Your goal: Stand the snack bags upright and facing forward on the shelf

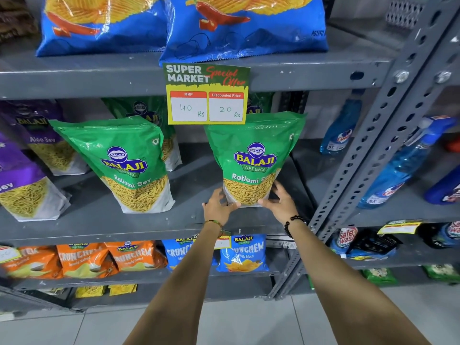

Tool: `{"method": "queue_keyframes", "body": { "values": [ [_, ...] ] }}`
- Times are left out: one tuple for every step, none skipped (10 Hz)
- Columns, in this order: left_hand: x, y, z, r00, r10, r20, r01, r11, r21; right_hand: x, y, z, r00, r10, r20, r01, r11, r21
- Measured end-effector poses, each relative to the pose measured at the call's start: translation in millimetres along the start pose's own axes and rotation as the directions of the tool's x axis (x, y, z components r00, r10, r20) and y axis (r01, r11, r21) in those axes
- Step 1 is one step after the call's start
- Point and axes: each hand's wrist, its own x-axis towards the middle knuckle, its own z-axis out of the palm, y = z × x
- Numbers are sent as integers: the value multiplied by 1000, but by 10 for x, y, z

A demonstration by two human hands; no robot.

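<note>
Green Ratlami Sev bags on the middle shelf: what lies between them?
Bare grey shelf separates the left bag and the held bag, per the head view.

The grey metal shelf (99,220) carries two green Ratlami Sev bags — one upright at centre (254,158), one leaning at nine o'clock (129,165) — with purple Aloo Sev bags (27,170) (also tilted) farther toward nine o'clock.

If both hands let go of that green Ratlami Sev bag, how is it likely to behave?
The green Ratlami Sev bag probably stays upright: its flat base rests on the shelf. Its glossy film looks slippery and soft. It seems bottom-heavy, since the sev sits low between the left hand and right hand.
</note>
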Motion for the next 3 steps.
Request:
{"method": "queue_keyframes", "body": {
  "values": [
    [-26, 25, -23, 1000, -24, 1, 24, 999, -24, -9, -18, 13, 1000, 1, 1, -1, 1000, -12],
    [-33, 25, -34, 1000, -25, 0, 25, 999, -42, 7, -9, 4, 1000, -6, 8, 6, 1000, 0],
    [-70, 98, -50, 1000, -9, 0, 9, 1000, -28, -6, -30, 1, 1000, 0, 25, 0, 1000, -12]
  ]
}}
